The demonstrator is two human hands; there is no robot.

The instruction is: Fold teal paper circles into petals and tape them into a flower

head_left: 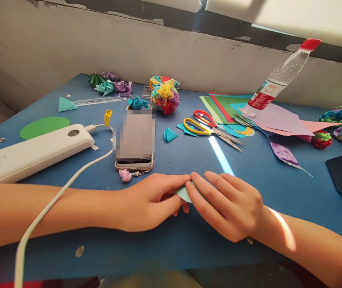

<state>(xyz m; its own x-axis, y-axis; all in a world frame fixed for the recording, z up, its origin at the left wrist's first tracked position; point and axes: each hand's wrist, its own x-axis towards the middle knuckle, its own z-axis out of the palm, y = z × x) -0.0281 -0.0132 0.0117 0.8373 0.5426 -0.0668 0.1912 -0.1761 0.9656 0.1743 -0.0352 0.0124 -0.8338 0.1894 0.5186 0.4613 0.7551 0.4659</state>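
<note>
A small piece of pale teal paper (pixel 184 194) shows between my two hands, just above the front of the blue table. The thumb and fingers of my left hand (pixel 155 202) pinch it from the left. From the right, the fingers of my right hand (pixel 226 204) press on its edge, their tips meeting those of the left. Much of the paper is hidden by my fingers. Beyond my hands lie a folded teal paper piece (pixel 170 135) and scissors (pixel 212 130) with red and yellow handles. A phone (pixel 135 164) with a pink charm is behind my left hand.
A white power bank (pixel 35 154) with its cable (pixel 65 188) lies at left; the cable crosses my left forearm. Behind are a green paper circle (pixel 45 127), a clear ruler (pixel 99 101) and a paper flower ball (pixel 165 96). A bottle (pixel 274 86) stands by coloured sheets (pixel 281 118).
</note>
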